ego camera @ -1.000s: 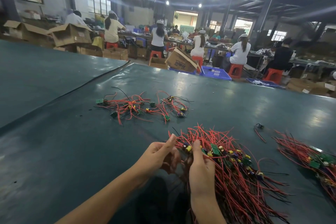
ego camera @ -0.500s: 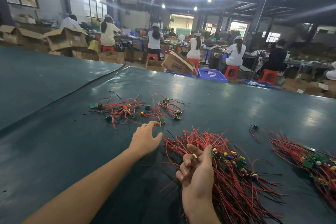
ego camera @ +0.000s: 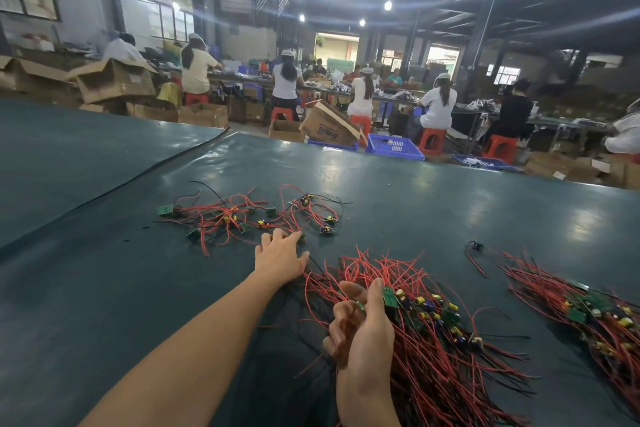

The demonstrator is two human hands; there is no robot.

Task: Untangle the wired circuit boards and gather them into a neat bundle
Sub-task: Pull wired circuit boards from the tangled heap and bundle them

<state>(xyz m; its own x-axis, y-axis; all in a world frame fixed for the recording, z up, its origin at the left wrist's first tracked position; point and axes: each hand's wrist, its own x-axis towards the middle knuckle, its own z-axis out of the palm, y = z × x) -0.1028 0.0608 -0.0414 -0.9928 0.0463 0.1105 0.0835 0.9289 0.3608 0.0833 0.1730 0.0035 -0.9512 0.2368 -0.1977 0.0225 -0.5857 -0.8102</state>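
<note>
1. Desk (ego camera: pixel 86 288): covered by a dark green sheet, with a black seam (ego camera: pixel 138 174) running diagonally across its far left
2. Tangle (ego camera: pixel 239 217): loose wired boards with red and black leads, spread flat on the desk beyond the left grip and lying apart from the bundle
3. Left grip (ego camera: pixel 278 255): arm stretched forward, fingers straight and slightly spread, released and holding nothing. The fingertips (ego camera: pixel 296 236) touch the near edge of the tangle, by a small green board
4. Bundle (ego camera: pixel 443 350): dense mass of red leads on the desk at centre front. Small boards with yellow and blue parts are lined up across its middle, and lead ends fan out both far and near
5. Right grip (ego camera: pixel 360 322): fingers curled and thumb raised against a green board (ego camera: pixel 390 297) at the left end of that row. It is grasping the bundle at this end, though how many boards sit inside the curl cannot be told
6. Right pile (ego camera: pixel 588 312): a second heap of wired boards at the right edge of the desk, well apart from both grips and partly cut off by the frame
7. Stray lead (ego camera: pixel 477 248): one red lead with a small black part, lying alone between the bundle and the right pile
8. Background: workers (ego camera: pixel 438 104) sit on red stools (ego camera: pixel 431 140) at long benches, with cardboard boxes (ego camera: pixel 114 80) and blue crates (ego camera: pixel 394 146) on the floor beyond the desk
</note>
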